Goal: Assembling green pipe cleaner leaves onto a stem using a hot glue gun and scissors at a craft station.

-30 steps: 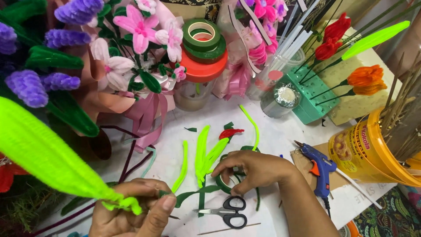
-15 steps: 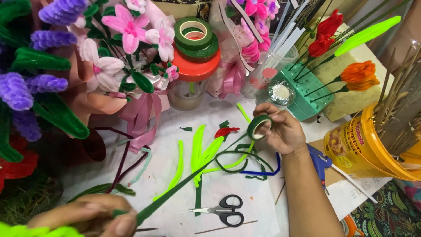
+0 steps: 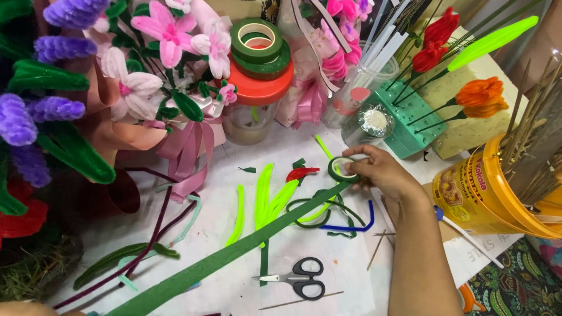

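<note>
Left hand: only a sliver shows at the bottom left corner; finger state cannot be told. The near end of the green tape strip runs off toward it.

Strip stretched taut, running diagonally up and right across the white work surface to the tape roll.

Right hand: fingers closed around the small green tape roll, thumb and fingertips pinching its rim, forearm coming in from the bottom edge.

Below the fingers, just right of the strip: black-handled scissors, lying flat with blades shut, and a thin wooden stick below them.

Just below and left of the fingers: a blue pipe cleaner bent in an L, dark green loops, and bright green pipe cleaner leaves. A small red scrap lies left of the roll.

Right of the wrist: yellow tub holding sticks.

Beyond the fingertips: teal foam block with red and orange pipe cleaner flowers stuck in it, and a clear jar beside it.

Further left: a jar with an orange lid, two green tape rolls stacked on top. Far left: a bouquet of pink and purple pipe cleaner flowers.
</note>
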